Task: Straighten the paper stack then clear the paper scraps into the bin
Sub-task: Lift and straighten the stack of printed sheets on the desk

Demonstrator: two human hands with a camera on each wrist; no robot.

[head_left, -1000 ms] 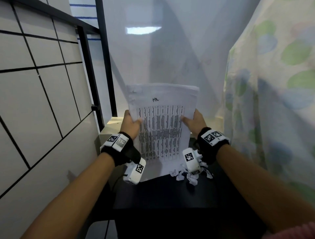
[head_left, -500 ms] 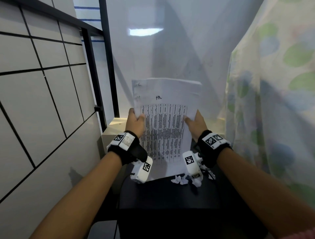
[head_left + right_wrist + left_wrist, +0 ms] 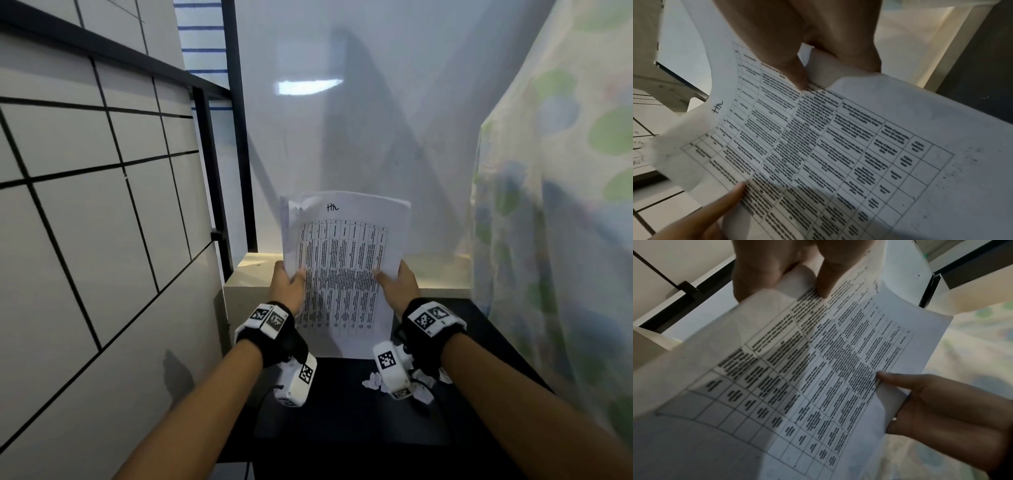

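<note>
The tiled wall [image 3: 85, 212] stood at the far left, with a black frame post [image 3: 214, 192] beside it. Just right of the post, the left hand [image 3: 287, 286] gripped the left edge of the paper stack [image 3: 342, 274], thumb on the printed face and fingers curled behind it. The stack stood upright, its bottom edge resting on, or just above, the black table [image 3: 342, 411]; contact could not be confirmed. The right hand [image 3: 399, 286] gripped the opposite edge in the same manner, thumb in front and fingers wrapped behind.

Risk 1: the upper left corner showed sheets standing out of line, and the wrist views showed the upper part of the stack bowing between the two grips. Tapping the stack while bowed would probably lock in the misalignment; a slack grip would probably let the sheets fan or slide out.

Risk 2: the paper scraps [image 3: 373, 381] lay on the table just below the right wrist, near the stack's bottom edge. Setting the stack down there would probably trap scraps beneath it, and a sweeping wrist could scatter them off the table.

No bin was visible in any view. The patterned curtain [image 3: 565, 222] hung at the right.
</note>
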